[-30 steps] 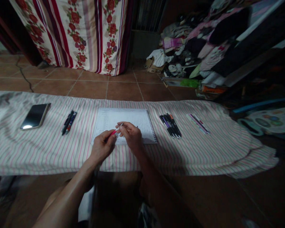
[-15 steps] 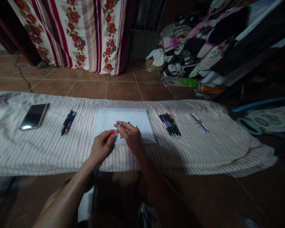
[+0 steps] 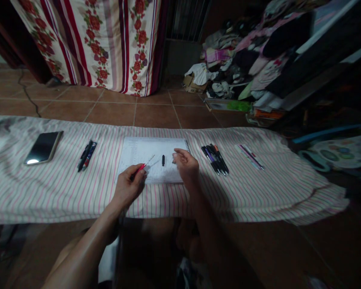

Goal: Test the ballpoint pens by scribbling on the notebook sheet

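Left forearm slants in from the lower left, and the left hand (image 3: 129, 182) has a pinky-red pen (image 3: 141, 167) pinched in its fingers, long axis running away and rightward, thin tip at the far end. Right hand (image 3: 187, 165) is right of that grip, fingers loosely curled, can't tell if holding anything. Between them, a small black piece (image 3: 163, 160) points straight away on the notebook (image 3: 152, 145).

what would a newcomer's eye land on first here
Probably the striped floral curtain, hanging at the upper left. Next, the left hand at the lower left of the spiral notebook, gripping a pink pen piece with a thin rod jutting out. The heap of clothes at the upper right also stands out.
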{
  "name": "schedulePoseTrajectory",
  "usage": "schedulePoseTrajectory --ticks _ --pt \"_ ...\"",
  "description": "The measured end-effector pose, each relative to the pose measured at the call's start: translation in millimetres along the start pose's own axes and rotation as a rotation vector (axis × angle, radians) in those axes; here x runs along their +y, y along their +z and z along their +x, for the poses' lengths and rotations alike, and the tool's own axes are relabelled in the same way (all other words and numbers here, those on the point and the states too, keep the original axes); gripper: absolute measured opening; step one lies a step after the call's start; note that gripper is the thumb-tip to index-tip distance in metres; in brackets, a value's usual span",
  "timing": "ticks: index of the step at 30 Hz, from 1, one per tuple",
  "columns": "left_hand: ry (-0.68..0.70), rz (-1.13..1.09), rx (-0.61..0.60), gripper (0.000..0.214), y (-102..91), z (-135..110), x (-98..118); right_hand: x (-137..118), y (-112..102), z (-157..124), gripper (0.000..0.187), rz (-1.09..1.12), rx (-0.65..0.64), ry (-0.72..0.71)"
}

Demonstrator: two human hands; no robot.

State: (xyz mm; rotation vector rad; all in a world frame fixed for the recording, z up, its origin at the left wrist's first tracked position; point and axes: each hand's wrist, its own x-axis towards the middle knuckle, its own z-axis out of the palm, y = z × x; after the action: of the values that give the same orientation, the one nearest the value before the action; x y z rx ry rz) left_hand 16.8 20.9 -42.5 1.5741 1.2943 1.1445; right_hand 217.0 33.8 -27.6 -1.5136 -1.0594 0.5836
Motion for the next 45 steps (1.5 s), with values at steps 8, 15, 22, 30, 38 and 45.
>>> schedulePoseTrajectory --ticks 8,15,22,30,38,45 --pt "-0.033 0.026 0.01 0.035 -1.6 0 7 11 -15 5 0.023 -0.413 0.022 -0.152" --pt "-0.055 0.007 0.015 0.038 -2.5 2 0 11 -13 3 0.017 -0.59 -0.036 -0.135" --pt "-0.054 -0.005 0.003 0.037 -1.0 0 1 2 -7 3 0.012 -0.612 -0.069 -0.145" --pt "-0.065 -0.016 -0.001 0.039 -3.7 0 2 0 -5 3 0.016 -0.616 -0.036 -0.129" --pt "-0.132 -0.107 0.009 0.043 -7.5 2 -1 2 -6 5 0.015 -0.599 -0.013 -0.16" --pt "-0.148 -0.131 0.004 0.043 -1.4 -1 5 -2 20 -6 0.014 -0.709 -0.066 -0.326"
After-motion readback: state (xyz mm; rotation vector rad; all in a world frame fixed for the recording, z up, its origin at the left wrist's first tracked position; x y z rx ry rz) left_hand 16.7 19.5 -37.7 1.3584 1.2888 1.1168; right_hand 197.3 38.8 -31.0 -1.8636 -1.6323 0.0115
